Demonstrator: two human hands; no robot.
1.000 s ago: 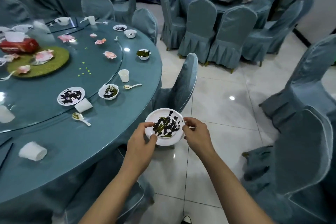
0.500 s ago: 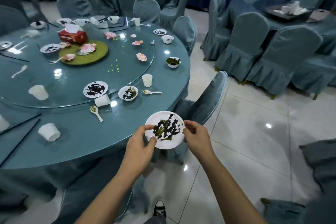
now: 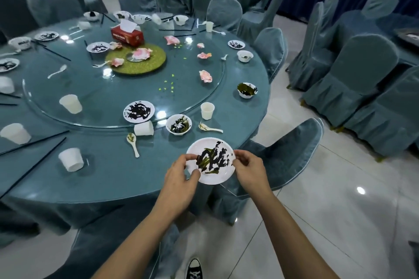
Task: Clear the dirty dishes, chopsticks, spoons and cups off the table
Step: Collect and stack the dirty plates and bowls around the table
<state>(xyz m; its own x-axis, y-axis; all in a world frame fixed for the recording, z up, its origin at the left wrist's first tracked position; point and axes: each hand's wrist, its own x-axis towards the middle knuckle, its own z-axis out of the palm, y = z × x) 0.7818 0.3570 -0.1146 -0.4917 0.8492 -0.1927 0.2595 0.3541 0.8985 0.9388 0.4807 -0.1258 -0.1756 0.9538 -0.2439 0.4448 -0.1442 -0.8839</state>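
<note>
Both my hands hold a white plate [image 3: 217, 175] smeared with dark and green scraps, over the near edge of the round blue table [image 3: 108, 179]. My left hand [image 3: 181, 176] pinches its left rim and my right hand [image 3: 248, 171] pinches its right rim. Just beyond it stand a dirty bowl [image 3: 178, 124], a spoon [image 3: 209, 128], an upright cup [image 3: 207, 110], a tipped cup [image 3: 143, 128], another spoon [image 3: 133, 142] and a dirty plate [image 3: 138, 111]. More cups [image 3: 70, 159], bowls and black chopsticks [image 3: 34, 142] lie around the table.
A glass turntable [image 3: 108, 95] carries a green mat [image 3: 149, 63], pink napkins and a red tissue box [image 3: 127, 35]. A covered chair [image 3: 285, 156] stands close at my right, against the table. More covered chairs and tables fill the back and right. White tiled floor lies below.
The view has swung left and more of the table has come into sight. The plate stays held in both hands and now sits over the table's edge.
</note>
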